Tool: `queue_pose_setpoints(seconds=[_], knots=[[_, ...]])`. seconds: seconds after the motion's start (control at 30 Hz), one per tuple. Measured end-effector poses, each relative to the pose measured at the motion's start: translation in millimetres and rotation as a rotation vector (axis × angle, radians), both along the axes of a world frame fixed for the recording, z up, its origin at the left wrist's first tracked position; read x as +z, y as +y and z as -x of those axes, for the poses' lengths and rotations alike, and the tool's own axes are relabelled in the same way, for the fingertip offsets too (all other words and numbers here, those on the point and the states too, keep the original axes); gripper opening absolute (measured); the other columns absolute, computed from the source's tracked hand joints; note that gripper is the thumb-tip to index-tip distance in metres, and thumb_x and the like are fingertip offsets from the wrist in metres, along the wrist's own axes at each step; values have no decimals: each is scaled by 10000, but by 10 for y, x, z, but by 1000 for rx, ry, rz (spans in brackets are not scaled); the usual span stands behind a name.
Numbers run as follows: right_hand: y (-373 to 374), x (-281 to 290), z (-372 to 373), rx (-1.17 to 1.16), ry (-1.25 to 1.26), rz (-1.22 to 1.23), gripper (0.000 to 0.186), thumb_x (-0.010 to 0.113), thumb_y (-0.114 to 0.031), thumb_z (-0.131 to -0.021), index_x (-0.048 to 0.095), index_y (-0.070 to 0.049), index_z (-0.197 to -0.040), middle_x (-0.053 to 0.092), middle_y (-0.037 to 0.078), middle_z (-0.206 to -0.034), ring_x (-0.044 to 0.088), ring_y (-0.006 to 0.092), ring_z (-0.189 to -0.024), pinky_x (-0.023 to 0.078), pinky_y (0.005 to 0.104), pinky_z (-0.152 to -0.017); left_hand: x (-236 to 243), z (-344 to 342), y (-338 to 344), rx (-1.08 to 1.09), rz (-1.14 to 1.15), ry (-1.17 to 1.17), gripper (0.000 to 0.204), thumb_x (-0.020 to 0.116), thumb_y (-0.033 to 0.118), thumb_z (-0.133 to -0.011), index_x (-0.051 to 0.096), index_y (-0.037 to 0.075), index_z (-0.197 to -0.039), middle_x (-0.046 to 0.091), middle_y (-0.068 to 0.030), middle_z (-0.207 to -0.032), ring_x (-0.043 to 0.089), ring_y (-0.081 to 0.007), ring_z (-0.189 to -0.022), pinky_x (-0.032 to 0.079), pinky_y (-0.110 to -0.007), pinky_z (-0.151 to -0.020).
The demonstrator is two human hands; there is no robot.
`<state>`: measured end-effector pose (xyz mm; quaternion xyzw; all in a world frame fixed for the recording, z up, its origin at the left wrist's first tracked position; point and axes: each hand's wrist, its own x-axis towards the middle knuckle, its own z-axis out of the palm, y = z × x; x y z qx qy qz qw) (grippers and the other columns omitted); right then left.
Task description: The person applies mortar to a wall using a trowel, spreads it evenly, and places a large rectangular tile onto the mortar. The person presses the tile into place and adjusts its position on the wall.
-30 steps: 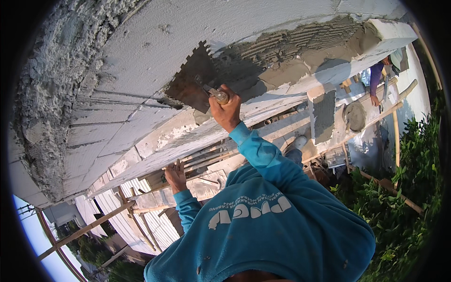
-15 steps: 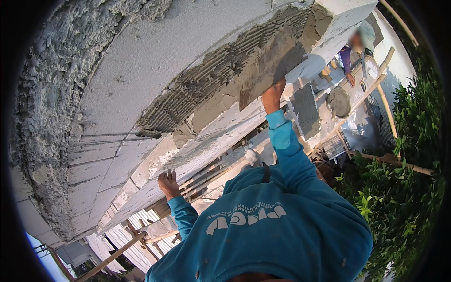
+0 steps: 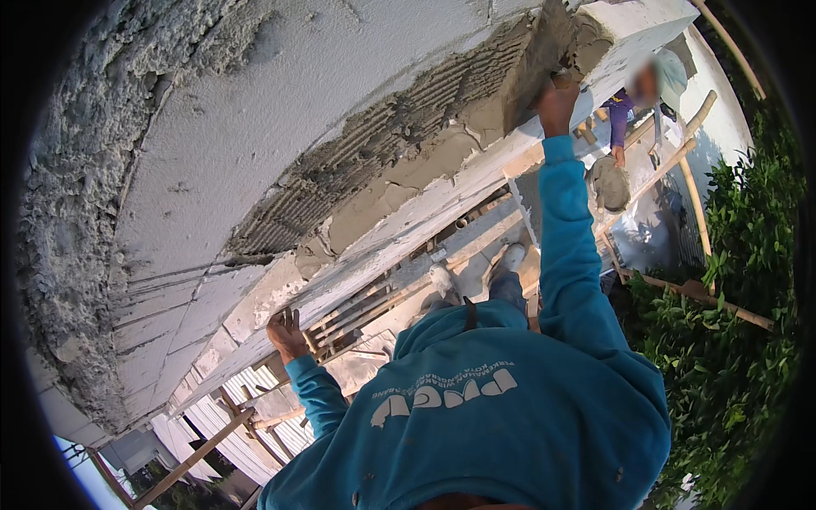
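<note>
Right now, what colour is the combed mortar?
The mortar is brownish grey, best seen in the head view.

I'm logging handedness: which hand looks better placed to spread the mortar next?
Likely the right hand, which holds the trowel at the right end of the mortar. The left hand shows no tool and is by the wall, away from the mortar.

Green foliage (image 3: 731, 365) fills the right edge beside a bamboo pole (image 3: 695, 212); upper right, a co-worker's purple sleeve (image 3: 620, 121); lower left, pale corrugated sheeting (image 3: 252, 455).
</note>
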<state>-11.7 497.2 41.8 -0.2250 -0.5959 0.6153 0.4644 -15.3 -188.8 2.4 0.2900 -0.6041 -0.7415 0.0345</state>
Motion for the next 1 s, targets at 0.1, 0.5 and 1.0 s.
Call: queue_pose_setpoints(seconds=[0.1, 0.5, 1.0], knots=[[-363, -33, 55, -45, 4, 16, 249, 664, -105, -757, 621, 84, -914, 676, 153, -846, 640, 225, -781, 472, 328, -722, -92, 51, -57, -18, 4, -24, 157, 509, 141, -822, 519, 13, -912, 540, -144, -980, 565, -308, -973, 472, -517, -933], [-1942, 298, 99, -12, -133, -228, 97, 567, -35, -770, 618, 22, -831, 635, 174, -733, 598, 363, -669, 474, 381, -640, -24, 110, -35, -70, -42, -52, 167, 507, 173, -819, 508, 14, -869, 537, -149, -975, 563, -346, -988, 457, -542, -941], [-2279, 327, 142, -28, -86, -134, 131, 654, -109, -732, 542, -46, -755, 570, 126, -633, 600, 267, -584, 475, 372, -585, -250, 150, -260, -191, 19, -12, 188, 509, 250, -843, 491, 63, -848, 538, -125, -956, 560, -286, -931, 493, -515, -895]])
